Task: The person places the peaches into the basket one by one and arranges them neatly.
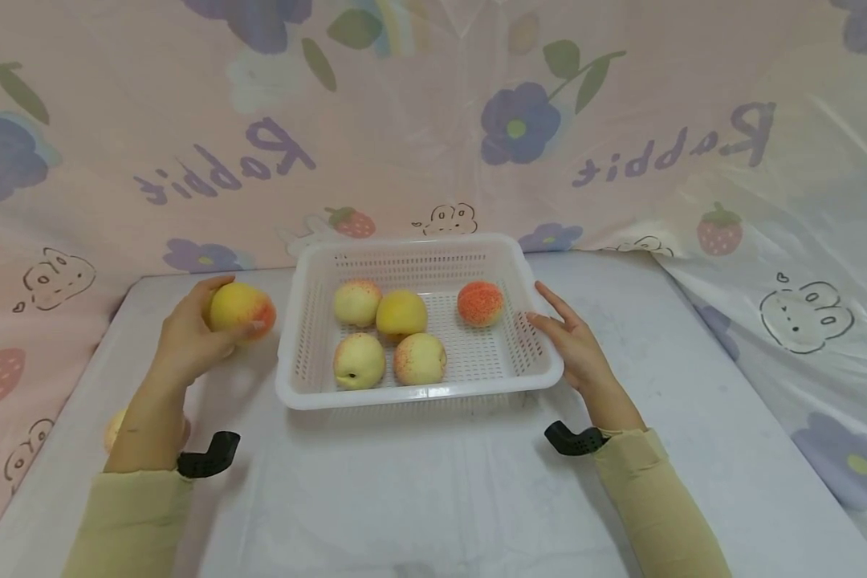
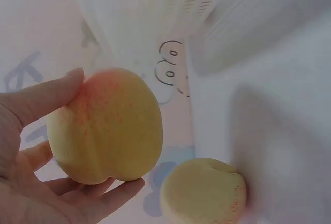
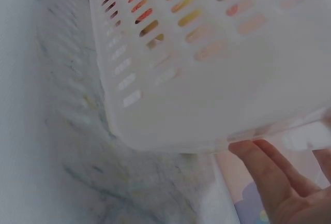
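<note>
To do this well, I think the left hand [image 1: 188, 331] should hug the peach [image 1: 242, 310] softly so it won't slip or squish, while the right hand [image 1: 584, 357] helps the basket [image 1: 426, 393] stay still. The peach sits pinched between the left thumb and fingers, just left of the basket and not touching it. The right fingers look spread and nearly straight at the basket's right edge, but I can't tell how hard they press.

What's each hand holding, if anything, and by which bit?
Left hand: a peach, by its sides. Right hand: the basket, by its right rim.
</note>
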